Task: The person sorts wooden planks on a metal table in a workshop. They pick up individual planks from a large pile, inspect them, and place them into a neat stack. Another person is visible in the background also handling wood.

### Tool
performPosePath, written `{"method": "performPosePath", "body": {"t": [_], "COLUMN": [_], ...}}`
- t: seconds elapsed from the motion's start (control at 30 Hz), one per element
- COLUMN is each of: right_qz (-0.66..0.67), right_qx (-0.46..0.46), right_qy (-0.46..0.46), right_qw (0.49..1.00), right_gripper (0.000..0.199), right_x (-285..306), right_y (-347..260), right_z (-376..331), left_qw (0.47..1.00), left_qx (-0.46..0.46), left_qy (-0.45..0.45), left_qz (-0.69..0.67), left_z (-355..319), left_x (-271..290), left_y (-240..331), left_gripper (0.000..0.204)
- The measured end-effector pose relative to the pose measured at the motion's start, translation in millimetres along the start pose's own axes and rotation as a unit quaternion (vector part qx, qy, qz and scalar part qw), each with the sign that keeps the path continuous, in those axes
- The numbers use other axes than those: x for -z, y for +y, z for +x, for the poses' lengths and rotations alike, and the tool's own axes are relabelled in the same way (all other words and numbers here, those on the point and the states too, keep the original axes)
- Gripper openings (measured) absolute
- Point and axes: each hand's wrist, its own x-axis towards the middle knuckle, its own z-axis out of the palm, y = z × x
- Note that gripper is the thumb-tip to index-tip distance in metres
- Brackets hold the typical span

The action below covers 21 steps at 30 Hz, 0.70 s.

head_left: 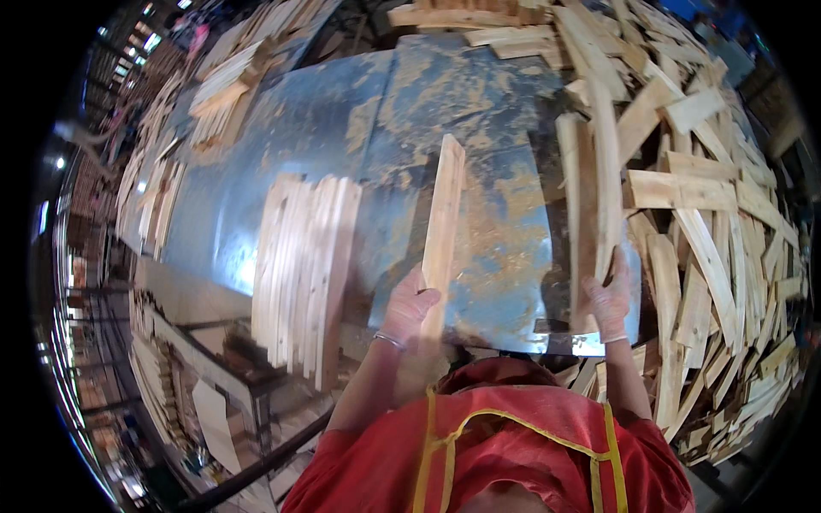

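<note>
My left hand (409, 306) is closed around the lower end of a pale wooden board (445, 218), which slants up and away over the metal tabletop (505, 248). On the right, my right hand (609, 301) grips the near end of a longer wooden board (605, 162) at the table's edge; its far end reaches toward the heap. Just left of that one, another upright-looking plank (575, 184) lies close to my right fingers. A row of boards standing side by side (304, 265) sits left of my left hand, slightly blurred.
A large jumbled heap of loose boards (705, 205) fills the right side. Stacked boards (229, 90) lie at the far left, and more planks (466, 15) at the back. Sawdust covers parts of the blue-grey table. A metal frame (205, 359) stands at lower left.
</note>
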Motion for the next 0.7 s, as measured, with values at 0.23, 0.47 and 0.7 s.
{"method": "performPosePath", "body": {"t": [0.23,0.47,0.7], "right_qz": [0.133,-0.209,0.129], "right_qx": [-0.096,0.183,0.216], "right_qy": [-0.29,-0.684,-0.398], "right_qw": [0.943,0.674,0.882], "right_gripper": [0.092,0.066,0.063], "right_x": [-97.3,-231.7,-162.1], "right_y": [-119.9,-198.8,-204.3], "right_z": [-116.0,-191.8,-77.6], "left_qw": [0.754,0.746,0.749], "left_qx": [-0.068,-0.092,0.029], "left_qy": [0.215,0.224,0.239], "left_qz": [0.617,0.62,0.617], "left_z": [-75.9,-56.4,-49.3], "left_x": [140.7,137.7,148.2], "left_y": [-83.4,-46.4,-49.8], "left_gripper": [0.066,0.07,0.093]}}
